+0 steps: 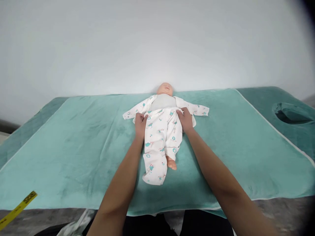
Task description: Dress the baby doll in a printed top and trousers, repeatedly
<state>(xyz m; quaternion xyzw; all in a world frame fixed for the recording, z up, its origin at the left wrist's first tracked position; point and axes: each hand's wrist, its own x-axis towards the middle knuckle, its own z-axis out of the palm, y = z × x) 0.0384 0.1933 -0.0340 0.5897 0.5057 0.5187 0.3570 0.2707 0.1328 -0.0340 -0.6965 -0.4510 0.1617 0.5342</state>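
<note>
A baby doll (165, 88) lies on its back, its head toward the wall. White printed baby pants (156, 137) cover its legs up to the waist. My left hand (141, 122) is closed on the waistband at the left side, and my right hand (185, 118) pinches it at the right. One bare foot (171, 163) shows below the right pant leg; the left leg's cuff hides the other foot. A matching printed jacket (200, 109) lies spread open under the doll, sleeves out to both sides, around a pale grey top (162, 102).
A teal cover (81, 147) lies over the padded table, which stands against a white wall (157, 42). At the right end is a face hole (292, 114). A yellow strip with dark markings (19, 209) juts in at lower left.
</note>
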